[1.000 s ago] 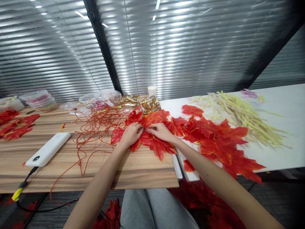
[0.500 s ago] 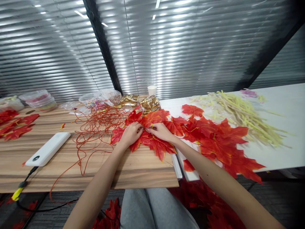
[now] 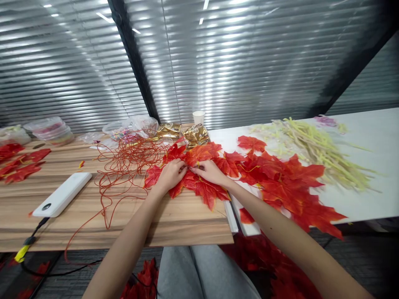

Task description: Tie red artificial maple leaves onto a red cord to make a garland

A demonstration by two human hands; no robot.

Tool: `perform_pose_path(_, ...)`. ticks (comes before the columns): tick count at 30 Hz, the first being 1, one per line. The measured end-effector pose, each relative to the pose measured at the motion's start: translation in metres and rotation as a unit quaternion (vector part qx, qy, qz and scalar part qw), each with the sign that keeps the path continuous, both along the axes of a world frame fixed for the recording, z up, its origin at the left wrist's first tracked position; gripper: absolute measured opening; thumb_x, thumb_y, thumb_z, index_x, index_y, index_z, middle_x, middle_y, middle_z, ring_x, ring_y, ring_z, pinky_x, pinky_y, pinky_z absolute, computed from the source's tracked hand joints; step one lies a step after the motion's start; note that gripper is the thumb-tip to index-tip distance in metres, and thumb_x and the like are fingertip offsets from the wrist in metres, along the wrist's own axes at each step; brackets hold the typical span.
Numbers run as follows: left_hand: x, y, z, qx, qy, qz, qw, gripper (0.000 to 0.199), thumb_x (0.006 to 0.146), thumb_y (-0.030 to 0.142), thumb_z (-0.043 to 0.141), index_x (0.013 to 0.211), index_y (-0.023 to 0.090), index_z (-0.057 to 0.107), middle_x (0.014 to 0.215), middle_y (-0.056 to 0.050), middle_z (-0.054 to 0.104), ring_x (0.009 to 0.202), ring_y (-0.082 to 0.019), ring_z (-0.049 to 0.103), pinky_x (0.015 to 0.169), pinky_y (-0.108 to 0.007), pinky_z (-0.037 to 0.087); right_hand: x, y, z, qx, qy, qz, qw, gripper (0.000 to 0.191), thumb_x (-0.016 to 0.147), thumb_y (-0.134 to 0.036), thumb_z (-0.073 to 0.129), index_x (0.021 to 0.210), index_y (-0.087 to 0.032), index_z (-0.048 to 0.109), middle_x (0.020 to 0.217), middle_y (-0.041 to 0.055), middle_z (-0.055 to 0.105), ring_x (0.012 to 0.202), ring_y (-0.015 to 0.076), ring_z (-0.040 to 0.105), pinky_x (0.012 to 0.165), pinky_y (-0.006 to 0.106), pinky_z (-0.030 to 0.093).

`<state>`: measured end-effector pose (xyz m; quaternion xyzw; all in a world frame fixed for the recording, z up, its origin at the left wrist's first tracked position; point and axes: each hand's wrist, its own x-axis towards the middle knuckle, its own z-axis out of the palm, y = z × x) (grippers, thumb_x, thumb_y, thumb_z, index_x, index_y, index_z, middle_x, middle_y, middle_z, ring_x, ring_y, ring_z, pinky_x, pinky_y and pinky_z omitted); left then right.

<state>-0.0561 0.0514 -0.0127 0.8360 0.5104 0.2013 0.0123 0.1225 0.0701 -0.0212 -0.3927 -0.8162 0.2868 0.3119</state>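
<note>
My left hand (image 3: 173,172) and my right hand (image 3: 209,170) meet fingertip to fingertip over a cluster of red artificial maple leaves (image 3: 207,191). Both are closed in a pinch. What lies between the fingertips is too small to make out. To the left spreads a loose tangle of thin orange-red cord (image 3: 131,160), one strand of which trails over the front edge. More red maple leaves (image 3: 285,182), some with yellow stems, continue rightward from my hands onto the white table.
On the wooden table (image 3: 193,228) lies a white power bank (image 3: 64,195) with a black cable. Gold packets (image 3: 196,135), a paper cup (image 3: 198,117) and plastic tubs (image 3: 51,129) line the back. A yellow-green bundle of strips (image 3: 324,153) rests on the white table (image 3: 377,145). Leaves also lie below.
</note>
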Motion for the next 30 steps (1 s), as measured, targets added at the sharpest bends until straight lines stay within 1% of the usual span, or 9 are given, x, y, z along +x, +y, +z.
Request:
perform_pose_path(13,0.0001,0.0000,0.0002,-0.012,-0.021,0.001,1.000,0.016,0.082,0.023,0.044,0.084,0.017,0.059,0.082,-0.006,0.058,0.077,-0.016,0.055,0.071,-0.028,0.043,-0.0002,-0.0009,0.0005,-0.001,0.006,0.003,1.000,0.021,0.080,-0.026,0.052,0.072,-0.014,0.067,0.067,0.0022,0.066,0.058,0.0112,0.052,0.057,0.020,0.035)
perform_pose_path(30,0.0024,-0.0015,0.0036,-0.010,0.008,0.009,1.000,0.015,0.082,0.023,0.043,0.081,0.017,0.057,0.080,-0.005,0.057,0.073,-0.016,0.053,0.066,-0.027,0.042,-0.0020,-0.0003,-0.0049,0.029,-0.012,-0.004,0.999,0.019,0.080,-0.023,0.051,0.068,-0.015,0.064,0.063,0.0017,0.063,0.057,0.0116,0.051,0.058,0.021,0.034)
